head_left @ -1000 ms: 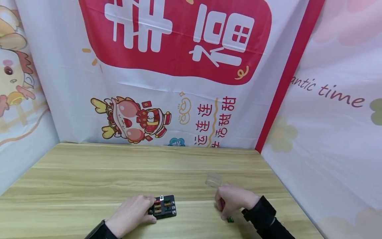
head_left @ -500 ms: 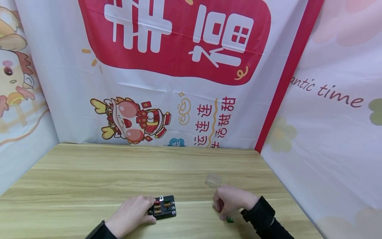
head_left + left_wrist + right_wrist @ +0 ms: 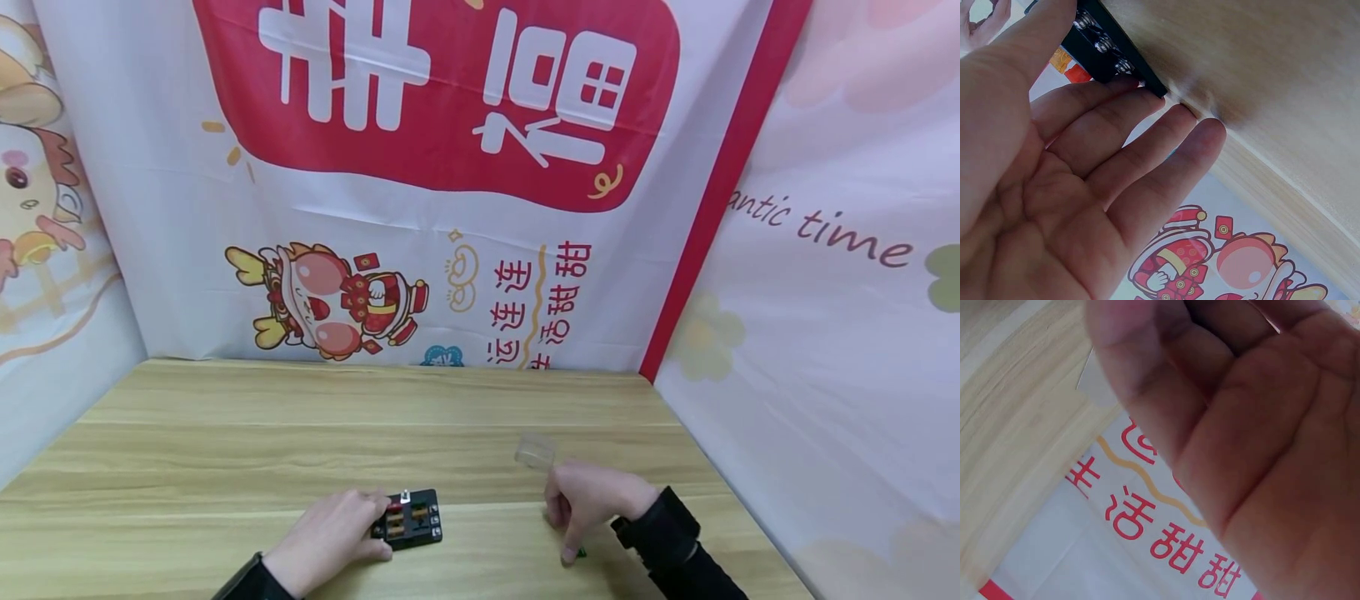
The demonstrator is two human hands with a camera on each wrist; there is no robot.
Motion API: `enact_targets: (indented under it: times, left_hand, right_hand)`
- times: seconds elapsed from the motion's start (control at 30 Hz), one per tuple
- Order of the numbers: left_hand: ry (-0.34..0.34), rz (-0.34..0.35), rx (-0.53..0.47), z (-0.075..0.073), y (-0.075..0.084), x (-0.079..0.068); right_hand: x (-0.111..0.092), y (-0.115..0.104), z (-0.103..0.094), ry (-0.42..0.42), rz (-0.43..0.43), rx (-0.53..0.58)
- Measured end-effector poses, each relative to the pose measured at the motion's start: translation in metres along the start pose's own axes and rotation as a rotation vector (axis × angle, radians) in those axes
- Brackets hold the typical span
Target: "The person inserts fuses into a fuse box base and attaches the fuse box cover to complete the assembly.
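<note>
A black fuse box with several orange-brown blade fuses and a red one lies flat on the table. My left hand holds it by its left end, thumb along the near side and fingers on the far side. In the left wrist view, metal screw terminals line the box's edge beside the fingers. Well to the right, my right hand is lowered to the tabletop, thumb pointing down beside a small green piece that is mostly hidden. Whether the fingers pinch it, I cannot tell.
A clear plastic cover stands on the wooden table just beyond my right hand. Printed cloth hangings enclose the table at the back and both sides.
My right hand has shifted slightly right, so its thumb now covers most of the green piece. The left hand and the fuse box have stayed put.
</note>
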State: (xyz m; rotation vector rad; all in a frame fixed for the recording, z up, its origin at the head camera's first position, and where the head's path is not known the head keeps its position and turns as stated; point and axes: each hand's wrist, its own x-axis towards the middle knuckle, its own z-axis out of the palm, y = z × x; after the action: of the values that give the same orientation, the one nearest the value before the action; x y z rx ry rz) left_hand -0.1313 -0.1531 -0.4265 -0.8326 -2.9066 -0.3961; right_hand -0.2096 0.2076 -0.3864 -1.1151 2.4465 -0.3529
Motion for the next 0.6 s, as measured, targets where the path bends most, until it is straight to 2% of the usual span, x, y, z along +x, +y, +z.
enact_targets:
  times: [0.1, 0.2, 0.43, 0.6]
  left_hand:
    - [0.006, 0.004, 0.002, 0.0002, 0.0001, -0.0003]
    - [0.006, 0.006, 0.002, 0.0001, 0.0001, -0.0004]
    - [-0.014, -0.003, -0.013, -0.0003, -0.0012, 0.0007]
    - [0.007, 0.012, -0.005, 0.0004, -0.0004, 0.0001]
  right_hand:
    - [-0.0019, -0.0018, -0.0002, -0.029, 0.066, -0.005]
    - [-0.0024, -0.0026, 0.0012, -0.049, 0.092, -0.011]
    - [-0.0017, -0.0033, 0.0061, -0.024, 0.051, -0.088]
    - [-0.0020, -0.0037, 0.0063, -0.018, 0.055, -0.102]
